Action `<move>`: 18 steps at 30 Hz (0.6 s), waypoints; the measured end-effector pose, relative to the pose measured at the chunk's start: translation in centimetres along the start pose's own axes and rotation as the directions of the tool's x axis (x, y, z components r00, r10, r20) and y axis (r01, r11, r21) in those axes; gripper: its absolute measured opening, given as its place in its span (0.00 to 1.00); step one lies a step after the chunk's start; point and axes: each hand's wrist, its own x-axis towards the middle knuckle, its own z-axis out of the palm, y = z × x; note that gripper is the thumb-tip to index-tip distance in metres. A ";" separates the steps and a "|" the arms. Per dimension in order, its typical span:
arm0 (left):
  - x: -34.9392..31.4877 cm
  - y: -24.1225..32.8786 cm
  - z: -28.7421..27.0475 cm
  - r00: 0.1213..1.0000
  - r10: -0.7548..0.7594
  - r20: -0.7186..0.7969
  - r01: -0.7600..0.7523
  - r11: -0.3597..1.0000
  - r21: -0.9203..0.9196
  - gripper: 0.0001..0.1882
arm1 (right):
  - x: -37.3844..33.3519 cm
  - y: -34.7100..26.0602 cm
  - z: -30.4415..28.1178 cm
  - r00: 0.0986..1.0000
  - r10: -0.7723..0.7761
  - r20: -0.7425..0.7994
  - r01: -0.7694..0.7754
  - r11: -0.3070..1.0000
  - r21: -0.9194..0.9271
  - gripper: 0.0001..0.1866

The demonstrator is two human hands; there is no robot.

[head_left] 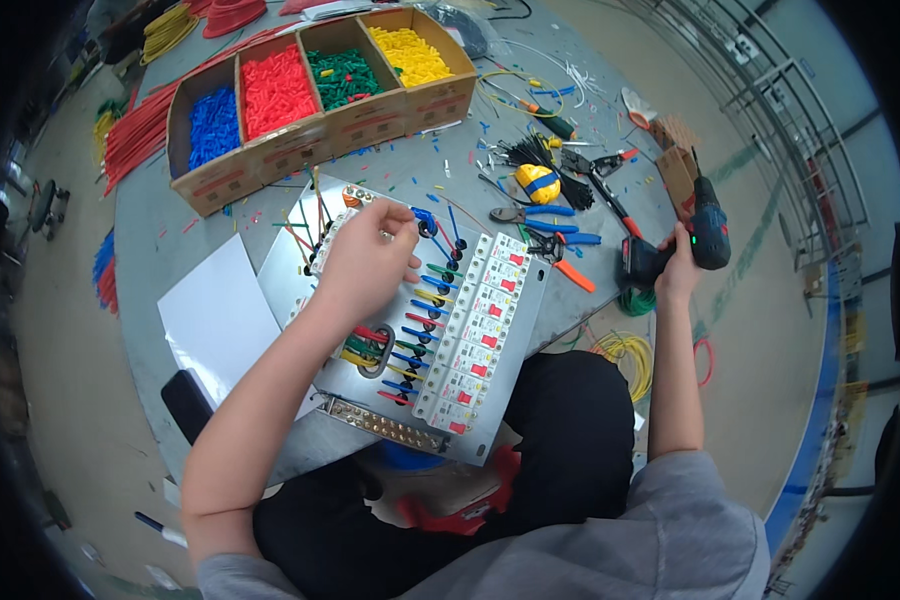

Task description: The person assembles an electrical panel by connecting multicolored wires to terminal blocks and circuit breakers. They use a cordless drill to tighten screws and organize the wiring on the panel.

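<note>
Four-compartment cardboard box (315,150) held blue, red, green, yellow sleeves (277,92). Right hand (678,268) gripped cordless drill (710,230); left hand (375,250) curled above breaker panel (523,312), any pinch indiscernible.

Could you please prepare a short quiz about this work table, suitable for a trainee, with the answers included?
1. Which hand holds the cordless drill?
2. True or false: the left hand is over the metal panel.
3. In the cardboard box, what colour are the pieces in the leftmost compartment? (a) green (b) blue (c) yellow

Key:
1. The right hand.
2. True.
3. (b) blue.
</note>
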 end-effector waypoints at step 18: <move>2.0 -1.5 2.2 0.987 0.130 0.093 -0.159 0.841 0.517 0.14 | -6.3 2.5 -3.8 0.997 0.082 -0.007 -0.078 0.909 -0.409 0.39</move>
